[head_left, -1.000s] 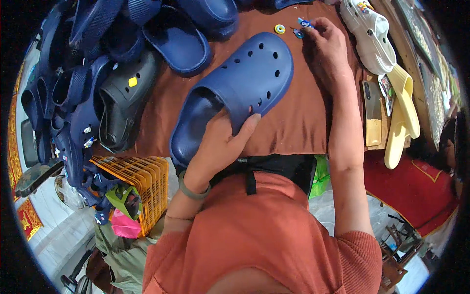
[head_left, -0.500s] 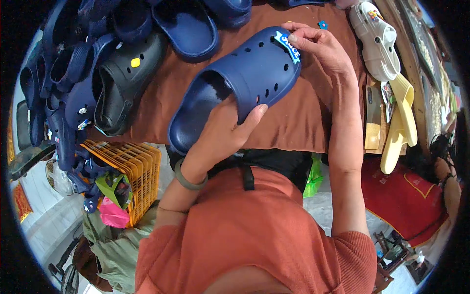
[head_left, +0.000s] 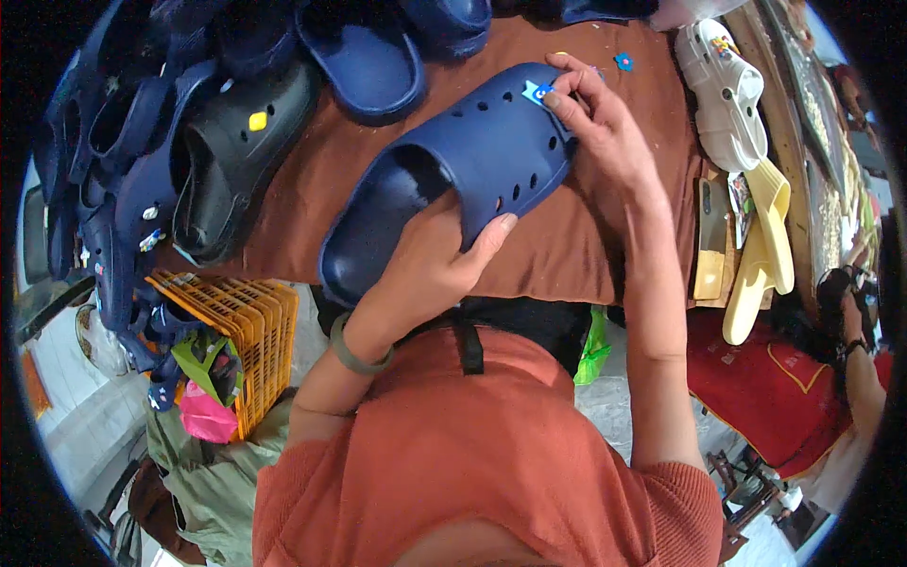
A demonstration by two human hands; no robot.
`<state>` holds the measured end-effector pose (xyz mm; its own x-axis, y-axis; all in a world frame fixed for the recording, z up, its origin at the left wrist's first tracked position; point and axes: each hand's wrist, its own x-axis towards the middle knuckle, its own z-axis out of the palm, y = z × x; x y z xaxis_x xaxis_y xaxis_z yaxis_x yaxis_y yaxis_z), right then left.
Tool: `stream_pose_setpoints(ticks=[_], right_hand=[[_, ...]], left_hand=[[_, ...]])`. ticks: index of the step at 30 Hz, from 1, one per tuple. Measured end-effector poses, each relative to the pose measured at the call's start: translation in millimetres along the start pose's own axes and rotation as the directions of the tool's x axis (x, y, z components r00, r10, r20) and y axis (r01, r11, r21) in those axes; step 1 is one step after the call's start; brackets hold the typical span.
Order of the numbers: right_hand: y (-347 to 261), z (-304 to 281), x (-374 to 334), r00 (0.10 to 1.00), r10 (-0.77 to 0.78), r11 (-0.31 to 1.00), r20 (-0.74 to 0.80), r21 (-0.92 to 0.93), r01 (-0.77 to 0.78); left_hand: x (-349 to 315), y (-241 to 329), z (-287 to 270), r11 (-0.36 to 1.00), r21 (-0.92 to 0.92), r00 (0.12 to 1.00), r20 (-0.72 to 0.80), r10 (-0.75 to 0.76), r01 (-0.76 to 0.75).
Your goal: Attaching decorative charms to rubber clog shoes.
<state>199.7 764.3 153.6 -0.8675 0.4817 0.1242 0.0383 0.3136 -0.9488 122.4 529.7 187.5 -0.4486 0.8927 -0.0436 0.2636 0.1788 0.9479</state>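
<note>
A navy blue foam clog (head_left: pixel 491 151) lies over the brown cloth, its holed toe pointing up and to the right. My left hand (head_left: pixel 430 255) grips it at the opening, fingers inside under the upper and thumb on the outer side. At the toe, the thumb and fingers of my right hand (head_left: pixel 609 132) close on a light-blue banner-shaped shoe charm (head_left: pixel 540 93). Much of that charm is hidden behind the thumb. Just beyond the right hand, a small blue flower charm (head_left: pixel 624 61) rests on the cloth.
Brown cloth (head_left: pixel 586 246) covers the table. Navy clogs and slides crowd the far left, with a black clog (head_left: pixel 208 189) nearest. A white clog (head_left: pixel 723 104) and yellow slippers (head_left: pixel 756 274) line the right edge. An orange crate (head_left: pixel 260 350) stands lower left; another person's arm (head_left: pixel 860 359) shows far right.
My right hand has shifted slightly down and left over the toe, and its thumb now covers more of the charm. My left hand keeps its hold on the clog.
</note>
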Motion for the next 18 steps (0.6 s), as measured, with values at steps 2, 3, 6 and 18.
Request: stream_pose_setpoints(ticks=[2,3,6,18], right_hand=[[7.6,14.3,-5.4,0.990,0.015,0.986,-0.138,0.166,0.008],[5.3,14.3,-4.6,0.991,0.034,0.992,-0.130,0.127,-0.017],[-3.1,17.5,-8.4,0.979,0.196,0.969,-0.055,0.165,-0.185],[-1.3,25.8,-10.2,0.980,0.142,0.978,-0.142,0.175,-0.116]], left_hand=[[-0.4,1.0,1.4,0.999,-0.011,0.999,-0.035,-0.039,0.038],[0.1,1.3,1.6,0.999,-0.017,0.999,-0.027,-0.031,0.031],[1.1,2.9,-0.1,0.997,-0.005,0.996,-0.025,-0.083,0.083],[0.8,0.0,2.3,0.995,0.039,0.996,-0.035,-0.086,0.087]])
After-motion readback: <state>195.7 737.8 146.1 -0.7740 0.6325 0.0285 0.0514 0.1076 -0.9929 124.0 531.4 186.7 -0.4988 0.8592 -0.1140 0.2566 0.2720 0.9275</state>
